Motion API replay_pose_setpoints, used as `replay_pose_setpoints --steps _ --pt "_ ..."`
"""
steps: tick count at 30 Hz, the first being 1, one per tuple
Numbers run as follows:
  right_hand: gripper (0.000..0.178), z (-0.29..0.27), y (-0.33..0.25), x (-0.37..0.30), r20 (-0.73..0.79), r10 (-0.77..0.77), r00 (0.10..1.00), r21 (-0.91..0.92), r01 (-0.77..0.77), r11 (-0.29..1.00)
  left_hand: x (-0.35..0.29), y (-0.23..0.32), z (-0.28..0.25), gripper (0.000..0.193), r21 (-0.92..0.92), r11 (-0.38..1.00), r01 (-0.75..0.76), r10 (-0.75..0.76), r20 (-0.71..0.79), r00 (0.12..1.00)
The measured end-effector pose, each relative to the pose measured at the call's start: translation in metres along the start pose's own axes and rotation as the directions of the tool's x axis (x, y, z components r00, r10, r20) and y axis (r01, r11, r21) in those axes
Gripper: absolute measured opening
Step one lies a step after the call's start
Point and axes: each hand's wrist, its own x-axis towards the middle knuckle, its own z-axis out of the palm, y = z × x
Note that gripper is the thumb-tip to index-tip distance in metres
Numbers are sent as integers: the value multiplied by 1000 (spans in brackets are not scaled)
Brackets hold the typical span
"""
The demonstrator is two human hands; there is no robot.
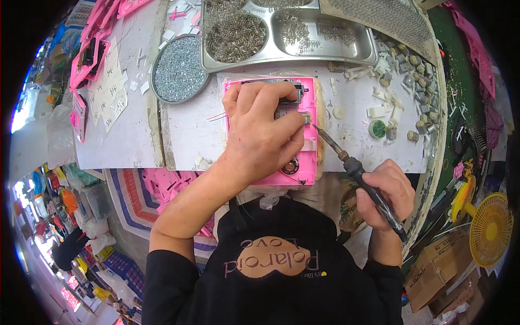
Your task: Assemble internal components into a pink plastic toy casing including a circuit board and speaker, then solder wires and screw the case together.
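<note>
A pink plastic casing (309,172) lies on the table in front of me, its inner side up. My left hand (260,130) rests over it with curled fingers, the thumb and forefinger pinched together near a dark part (295,89) at its upper edge. Whatever sits between those fingertips is hidden. A small round speaker (291,166) shows low in the casing. Gripped by its black handle, a soldering iron (360,170) is in my right hand (389,192). The iron's tip points up and left, at the casing's right side close to my left fingertips.
A steel compartment tray (292,60) holding metal springs stands at the back. Left of it is a round dish (181,67) of small screws. Small metal blocks (414,81), white plastic pieces (379,111) and a green-topped round container (377,128) lie on the right.
</note>
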Motion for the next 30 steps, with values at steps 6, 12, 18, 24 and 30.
replay_pose_setpoints --steps 6,12,18,24,30 --pt "26 -2 0 -1 -22 8 1000 -2 -8 1000 -1 0 2 16 1 1000 0 0 -17 1000" --pt "28 -4 1 0 -24 20 1000 5 -20 1000 -1 1 -2 28 -10 1000 -4 4 -26 1000" --pt "30 -18 4 -7 -54 56 997 3 -56 998 -24 -24 -50 35 -6 933 360 -358 85 930" --pt "31 -14 6 2 -68 64 996 37 -62 997 -25 -26 -69 12 43 967 251 -255 142 957" --pt "38 20 -10 21 -144 299 943 301 -247 921 0 -14 -35 5 -520 741 424 -439 101 893"
